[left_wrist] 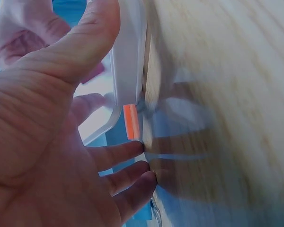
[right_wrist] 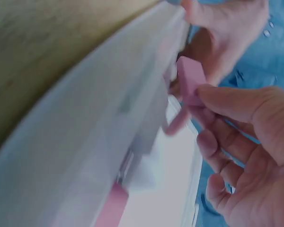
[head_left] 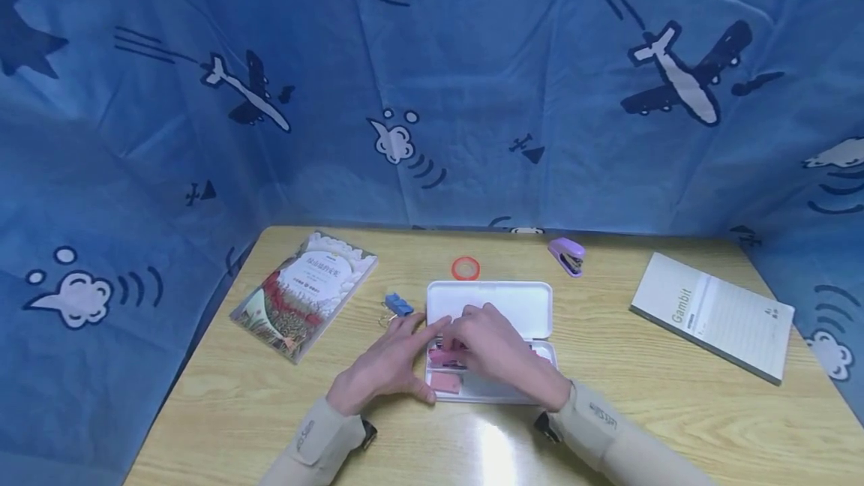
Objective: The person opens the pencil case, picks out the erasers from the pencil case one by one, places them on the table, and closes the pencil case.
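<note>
An opened white pencil case [head_left: 489,388] lies on the table with its lid [head_left: 513,302] folded back. My right hand [head_left: 489,343] pinches a pink eraser [right_wrist: 191,79] between thumb and fingers, over the left part of the case. Another pink eraser [head_left: 445,382] rests in the case's near left compartment. Along the left end of the case, my left hand [head_left: 385,366] is spread, its thumb by the near corner and its fingers by the lid. The right hand partly hides the case's middle.
Behind the case lies a red tape ring [head_left: 466,268], with a purple stapler [head_left: 568,256] farther right. Blue binder clips [head_left: 398,304] sit beyond my left fingers. A picture-covered book [head_left: 307,295] lies left, a notebook [head_left: 712,317] right. A blue curtain [head_left: 459,96] hangs behind.
</note>
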Motion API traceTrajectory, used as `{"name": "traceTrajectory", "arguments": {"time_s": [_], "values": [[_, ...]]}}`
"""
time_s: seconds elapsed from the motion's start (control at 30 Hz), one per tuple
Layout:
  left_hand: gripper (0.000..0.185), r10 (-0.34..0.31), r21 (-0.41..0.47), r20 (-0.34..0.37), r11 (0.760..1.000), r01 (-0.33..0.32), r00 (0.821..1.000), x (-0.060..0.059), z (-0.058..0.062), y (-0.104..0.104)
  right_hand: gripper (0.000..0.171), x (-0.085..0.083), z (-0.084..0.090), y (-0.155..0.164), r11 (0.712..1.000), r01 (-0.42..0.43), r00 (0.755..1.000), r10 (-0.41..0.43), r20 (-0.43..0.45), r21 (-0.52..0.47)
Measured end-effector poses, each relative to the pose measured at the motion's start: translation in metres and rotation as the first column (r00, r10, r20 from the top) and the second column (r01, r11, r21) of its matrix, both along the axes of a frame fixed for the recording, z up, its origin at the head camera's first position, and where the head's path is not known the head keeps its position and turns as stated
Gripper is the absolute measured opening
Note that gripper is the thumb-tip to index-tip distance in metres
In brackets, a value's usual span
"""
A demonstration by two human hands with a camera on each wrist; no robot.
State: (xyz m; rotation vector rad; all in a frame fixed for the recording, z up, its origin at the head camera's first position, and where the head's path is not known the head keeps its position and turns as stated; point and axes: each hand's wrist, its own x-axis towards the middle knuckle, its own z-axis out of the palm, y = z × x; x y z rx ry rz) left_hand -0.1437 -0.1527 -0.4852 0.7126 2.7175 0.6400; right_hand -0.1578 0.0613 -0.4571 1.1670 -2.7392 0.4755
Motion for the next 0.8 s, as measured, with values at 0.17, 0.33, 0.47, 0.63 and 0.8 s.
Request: {"name": "traceTrajectory", "arguments": {"time_s": [0.17,0.33,0.47,0.63,0.8], "values": [[0.124,0.013,-0.018,0.011,1.0,-0.013,1.0,0.0,-0.001,0.001,0.007,-0.003,0.008,0.025,0.99,0.015,0.999,-0.009,0.043,-0.138],[0.125,0.032,-0.018,0.041,0.999,-0.031,0.999,0.0,-0.001,0.001,0.011,-0.003,0.014,0.055,0.961,0.075,0.995,-0.054,0.087,-0.265],[0.126,0.033,-0.012,0.047,0.999,-0.033,0.998,0.0,0.001,0.002,0.014,-0.004,0.015,0.082,0.932,0.153,0.984,-0.113,0.136,-0.328],[0.126,0.033,-0.01,0.048,0.999,-0.032,0.998,0.001,0.0,0.002,0.016,-0.005,0.015,0.119,0.905,0.272,0.956,-0.216,0.196,-0.327],[0.126,0.041,-0.008,0.053,0.999,-0.041,0.998,0.001,-0.001,0.002,0.012,-0.004,0.016,0.152,0.884,0.366,0.925,-0.31,0.221,-0.29]]}}
